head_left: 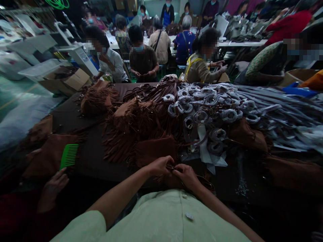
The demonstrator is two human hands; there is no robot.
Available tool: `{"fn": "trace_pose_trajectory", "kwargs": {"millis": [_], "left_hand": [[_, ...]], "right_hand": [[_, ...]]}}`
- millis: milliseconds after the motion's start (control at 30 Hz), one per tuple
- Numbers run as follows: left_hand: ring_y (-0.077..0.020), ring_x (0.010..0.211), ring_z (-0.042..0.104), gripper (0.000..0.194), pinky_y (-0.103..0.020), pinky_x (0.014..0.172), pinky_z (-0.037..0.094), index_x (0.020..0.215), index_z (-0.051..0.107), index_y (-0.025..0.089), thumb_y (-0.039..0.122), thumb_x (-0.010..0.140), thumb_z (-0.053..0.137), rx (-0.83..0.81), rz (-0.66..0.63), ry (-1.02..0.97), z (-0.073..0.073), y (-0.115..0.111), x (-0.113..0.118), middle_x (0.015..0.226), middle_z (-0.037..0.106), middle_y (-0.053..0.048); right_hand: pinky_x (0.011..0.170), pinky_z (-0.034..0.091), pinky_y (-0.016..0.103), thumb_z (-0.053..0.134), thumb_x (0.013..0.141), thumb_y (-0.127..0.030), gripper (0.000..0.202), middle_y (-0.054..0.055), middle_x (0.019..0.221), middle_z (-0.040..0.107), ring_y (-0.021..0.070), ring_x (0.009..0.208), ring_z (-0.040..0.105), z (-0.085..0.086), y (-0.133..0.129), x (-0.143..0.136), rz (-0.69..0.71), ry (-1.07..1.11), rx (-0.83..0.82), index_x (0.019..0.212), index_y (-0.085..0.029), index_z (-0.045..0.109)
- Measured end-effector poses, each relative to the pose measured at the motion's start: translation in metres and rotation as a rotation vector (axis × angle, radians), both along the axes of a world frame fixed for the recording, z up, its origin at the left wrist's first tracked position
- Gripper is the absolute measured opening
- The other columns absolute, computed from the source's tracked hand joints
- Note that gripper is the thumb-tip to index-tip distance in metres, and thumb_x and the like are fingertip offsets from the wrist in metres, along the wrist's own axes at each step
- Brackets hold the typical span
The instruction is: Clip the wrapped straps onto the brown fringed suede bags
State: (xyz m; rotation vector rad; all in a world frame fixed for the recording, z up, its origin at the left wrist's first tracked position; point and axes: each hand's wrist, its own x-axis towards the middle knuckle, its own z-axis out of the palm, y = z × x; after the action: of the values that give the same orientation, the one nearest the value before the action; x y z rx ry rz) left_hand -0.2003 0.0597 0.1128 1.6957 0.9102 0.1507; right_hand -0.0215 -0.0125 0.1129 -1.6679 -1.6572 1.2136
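Note:
My left hand (161, 166) and my right hand (186, 174) meet close in front of my body, fingers pinched. Between their fingertips is a narrow dark bag strap (171, 167) with a metallic glint; its exact fitting is too small to make out. A brown bag (174, 182) lies below my hands, partly hidden by them. Just beyond my left hand rests a brown suede fringed bag (153, 150) on the dark table (93, 161). Thin strap loops (209, 186) curve out beside my right wrist.
Plastic-wrapped coiled straps (202, 116) are heaped ahead to the right, beside fringed bags (133, 111). At left, a co-worker's hand (54, 186) holds a green comb (68, 155) over another bag (47, 154). People sit across the table; a cardboard box (73, 82) stands at far left.

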Motion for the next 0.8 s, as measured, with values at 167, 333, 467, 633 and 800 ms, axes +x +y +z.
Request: {"fn": "trace_pose_trajectory", "kwargs": {"millis": [167, 333, 467, 633, 800], "left_hand": [[-0.0168, 0.077, 0.06, 0.057, -0.024, 0.065, 0.044, 0.101, 0.056, 0.013, 0.028, 0.051, 0.078, -0.208, 0.128, -0.084, -0.009, -0.004, 0.001, 0.085, 0.065, -0.005], [-0.0163, 0.075, 0.06, 0.038, -0.023, 0.065, 0.043, 0.094, 0.065, 0.013, 0.032, 0.062, 0.072, -0.23, 0.021, -0.085, -0.008, -0.008, 0.006, 0.081, 0.066, -0.004], [-0.0138, 0.07, 0.056, 0.022, -0.021, 0.061, 0.038, 0.083, 0.072, 0.018, 0.033, 0.068, 0.067, 0.082, -0.031, -0.009, 0.0, -0.012, 0.014, 0.074, 0.063, -0.002], [-0.014, 0.071, 0.055, 0.027, -0.022, 0.063, 0.04, 0.08, 0.073, 0.016, 0.04, 0.075, 0.061, 0.048, 0.239, -0.18, -0.005, -0.034, 0.024, 0.075, 0.059, -0.004], [-0.0149, 0.074, 0.054, 0.024, -0.023, 0.068, 0.04, 0.077, 0.071, 0.016, 0.038, 0.075, 0.063, 0.052, 0.552, -0.256, -0.017, -0.038, 0.005, 0.076, 0.059, -0.004]], "right_hand": [[0.065, 0.042, 0.025, 0.048, 0.08, -0.033, 0.022, 0.003, 0.074, 0.066, 0.0161, 0.07, 0.059, 0.004, -0.009, -0.002, -0.139, -0.014, 0.0, 0.08, -0.017, 0.064], [0.066, 0.044, 0.025, 0.051, 0.078, -0.027, 0.015, 0.003, 0.076, 0.066, 0.0152, 0.071, 0.06, 0.0, -0.016, -0.003, -0.159, 0.067, 0.021, 0.081, -0.017, 0.061], [0.065, 0.043, 0.023, 0.052, 0.077, -0.025, 0.011, 0.001, 0.074, 0.066, 0.0139, 0.07, 0.06, 0.005, -0.019, 0.001, -0.167, 0.07, 0.022, 0.079, -0.019, 0.06], [0.069, 0.041, 0.025, 0.045, 0.084, -0.033, 0.019, 0.0, 0.078, 0.066, 0.0144, 0.073, 0.06, 0.02, -0.024, 0.013, -0.18, -0.067, -0.014, 0.084, -0.022, 0.061], [0.08, 0.038, 0.033, 0.045, 0.082, -0.032, 0.019, 0.004, 0.084, 0.063, 0.0207, 0.085, 0.056, 0.002, -0.053, 0.074, -0.33, -0.458, 0.054, 0.081, -0.022, 0.061]]}}
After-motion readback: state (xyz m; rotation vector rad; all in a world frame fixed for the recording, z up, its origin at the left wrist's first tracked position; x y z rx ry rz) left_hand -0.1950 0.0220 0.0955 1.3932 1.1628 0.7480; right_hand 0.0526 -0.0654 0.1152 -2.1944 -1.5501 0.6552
